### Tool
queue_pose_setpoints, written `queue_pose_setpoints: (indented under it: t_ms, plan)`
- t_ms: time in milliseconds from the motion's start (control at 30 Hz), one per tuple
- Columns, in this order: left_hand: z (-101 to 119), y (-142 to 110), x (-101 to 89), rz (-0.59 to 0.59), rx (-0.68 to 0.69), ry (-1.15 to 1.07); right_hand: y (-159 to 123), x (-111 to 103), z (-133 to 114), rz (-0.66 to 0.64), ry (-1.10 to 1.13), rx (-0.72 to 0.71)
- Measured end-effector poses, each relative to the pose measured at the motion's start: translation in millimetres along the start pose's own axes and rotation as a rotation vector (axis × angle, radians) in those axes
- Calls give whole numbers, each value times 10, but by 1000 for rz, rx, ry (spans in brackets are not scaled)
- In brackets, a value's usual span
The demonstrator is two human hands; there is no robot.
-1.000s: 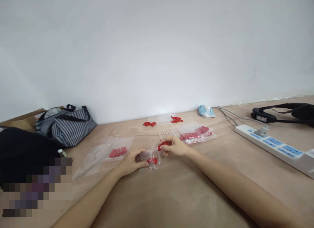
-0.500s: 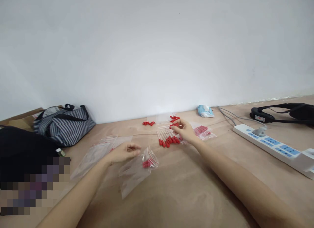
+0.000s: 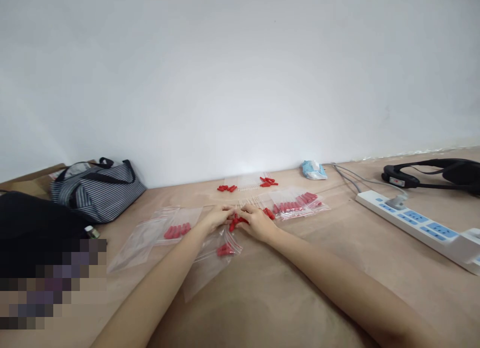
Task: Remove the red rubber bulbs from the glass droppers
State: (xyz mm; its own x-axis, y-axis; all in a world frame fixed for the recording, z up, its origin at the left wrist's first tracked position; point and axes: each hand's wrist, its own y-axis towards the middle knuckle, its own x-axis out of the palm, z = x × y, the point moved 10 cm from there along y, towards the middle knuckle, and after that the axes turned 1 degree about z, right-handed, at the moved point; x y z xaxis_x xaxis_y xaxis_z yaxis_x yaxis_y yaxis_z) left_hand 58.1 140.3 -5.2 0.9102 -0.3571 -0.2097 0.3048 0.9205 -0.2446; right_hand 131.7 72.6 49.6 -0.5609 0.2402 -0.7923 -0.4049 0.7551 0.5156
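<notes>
Since both hands meet over the bench, I'd call this step gathering: my right hand has its grip pinched on red pieces between them; left hand grip, can't make out. Next probably needs neat lining-up.

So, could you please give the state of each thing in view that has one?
Left hand: bent, at red pieces
Right hand: curled over them, grip unclear
Nearest clear bag: lying flat, red contents showing, seal unclear
Filled left bag: flat, red contents showing
Power strip: one plug inserted
Small bottle: capped
Striped bag: closure unclear
</notes>
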Motion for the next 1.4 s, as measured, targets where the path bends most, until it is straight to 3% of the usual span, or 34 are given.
queue_pose_setpoints:
  t_ms: [200,333,633,967,1100,1233,1267,1333,1400]
  plan:
    - [19,73,-7,58,93,15,-124,-204,220,59,-17,99]
    - [34,111,-18,87,118,63,-265,-288,156,48,-81,40]
    - [6,189,-152,227,101,202,-193,-106,-23,-1,-234,129]
    - [111,257,-177,290,188,377,-160,-109,171,47,-256,243]
    - [325,-2,-218,288,309,484,-215,-170,79,105,-157,156]
    - [471,-558,-281,266,475,583,-293,-215,-111,135,80,11]
    - [509,-736,-241,246,570,675,-308,-204,-155,121,127,-20]
    - [448,-1005,-182,197,642,807,-324,-162,-224,75,177,-64]
    - [301,-1143,-132,123,618,876,-326,-110,-261,21,186,-88]
